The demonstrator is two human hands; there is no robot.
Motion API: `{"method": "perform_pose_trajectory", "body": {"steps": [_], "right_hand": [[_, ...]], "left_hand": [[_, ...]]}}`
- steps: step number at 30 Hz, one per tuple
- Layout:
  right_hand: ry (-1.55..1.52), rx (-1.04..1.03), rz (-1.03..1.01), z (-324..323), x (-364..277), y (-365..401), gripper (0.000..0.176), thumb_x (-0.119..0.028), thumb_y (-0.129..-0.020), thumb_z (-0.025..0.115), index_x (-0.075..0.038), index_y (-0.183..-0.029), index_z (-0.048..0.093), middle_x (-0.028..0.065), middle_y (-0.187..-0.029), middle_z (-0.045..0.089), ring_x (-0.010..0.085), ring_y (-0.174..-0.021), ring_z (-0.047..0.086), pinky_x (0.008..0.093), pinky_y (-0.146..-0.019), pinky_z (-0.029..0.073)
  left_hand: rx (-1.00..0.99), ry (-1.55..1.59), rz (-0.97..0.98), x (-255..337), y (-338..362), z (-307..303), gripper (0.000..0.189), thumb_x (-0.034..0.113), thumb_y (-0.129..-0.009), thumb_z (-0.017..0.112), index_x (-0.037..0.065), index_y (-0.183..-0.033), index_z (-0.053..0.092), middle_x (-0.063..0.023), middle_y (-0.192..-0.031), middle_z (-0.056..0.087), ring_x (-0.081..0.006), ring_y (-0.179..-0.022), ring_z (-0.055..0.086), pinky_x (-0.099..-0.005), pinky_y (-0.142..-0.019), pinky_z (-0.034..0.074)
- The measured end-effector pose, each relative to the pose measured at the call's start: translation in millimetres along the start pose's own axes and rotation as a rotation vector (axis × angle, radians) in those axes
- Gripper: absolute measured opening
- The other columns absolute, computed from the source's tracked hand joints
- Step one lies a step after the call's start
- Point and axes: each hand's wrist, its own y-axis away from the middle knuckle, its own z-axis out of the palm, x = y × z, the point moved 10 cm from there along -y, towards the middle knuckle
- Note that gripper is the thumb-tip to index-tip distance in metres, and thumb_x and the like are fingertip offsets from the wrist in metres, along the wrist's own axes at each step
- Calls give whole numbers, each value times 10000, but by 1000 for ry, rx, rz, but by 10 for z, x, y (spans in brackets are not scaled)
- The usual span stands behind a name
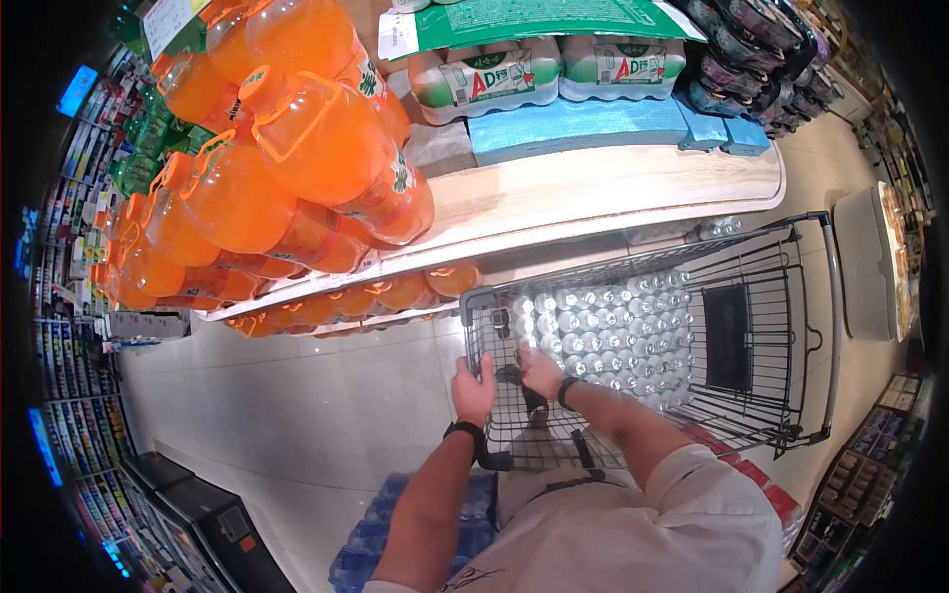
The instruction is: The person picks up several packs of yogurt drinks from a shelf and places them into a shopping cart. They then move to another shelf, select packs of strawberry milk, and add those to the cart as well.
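Note:
A wire shopping cart (pixel 825 296) holds a large block of clear bottles (pixel 623 331) with pale caps, packed in rows. My left hand (pixel 474 392) is at the cart's left end wall, its thumb apart from its fingers against the wire. Inside the basket, my right hand (pixel 541 376) reaches to the left edge of the bottle block, its fingertips at the nearest bottles. Its grip there is too small to make out. Dark bands circle both wrists.
Large orange drink bottles (pixel 316 148) crowd a wooden shelf (pixel 593 188) beyond the cart, with white-and-green bottle packs (pixel 504 79) on blue boxes. Blue-wrapped packs (pixel 381 534) lie on the floor at lower left, red packs (pixel 781 502) right of my body. A black cabinet (pixel 203 524) stands lower left.

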Motion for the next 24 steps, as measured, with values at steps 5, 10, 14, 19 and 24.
{"method": "perform_pose_trajectory", "body": {"steps": [5, 10, 14, 19, 24], "right_hand": [[-81, 81, 44, -85, 81, -1, 223, -187, -789, 602, -133, -889, 794, 102, -1170, 703, 273, -1319, 497, 493, -1226, 195], [-503, 363, -167, -1633, 483, 109, 211, -272, -912, 648, -75, -844, 679, 122, -774, 658, 344, -749, 659, 442, -689, 532], [-288, 878, -173, -4156, 1606, 783, 177, -180, -868, 718, -50, -792, 624, 99, -714, 626, 298, -682, 638, 410, -607, 505], [154, 1204, 204, -6084, 3182, 1454, 229, -101, -860, 682, -54, -1067, 595, 118, -955, 614, 337, -873, 631, 413, -712, 518], [272, 1010, 532, -6714, 4367, 1534, 557, -107, -788, 670, -29, -1306, 482, 191, -1223, 580, 386, -1154, 560, 448, -983, 465]], "left_hand": [[52, -131, 9, -6, 22, -31, 443, 415, -1018, 452, -18, -972, 537, -313, -760, 638, -528, -773, 615, -595, -694, 453], [53, -88, 15, 74, 55, -81, 426, 402, -1017, 458, -14, -952, 522, -323, -764, 631, -535, -773, 612, -599, -694, 445], [55, -91, 25, 81, 58, -80, 406, 384, -1014, 471, -12, -944, 529, -307, -767, 639, -518, -772, 618, -591, -693, 455], [84, -78, 33, 97, 64, -109, 419, 395, -1004, 488, -16, -952, 549, -298, -776, 652, -507, -783, 634, -577, -696, 477], [63, -130, -33, 45, 46, -71, 472, 438, -996, 480, -27, -976, 557, -309, -811, 662, -511, -828, 640, -580, -754, 484]]}}
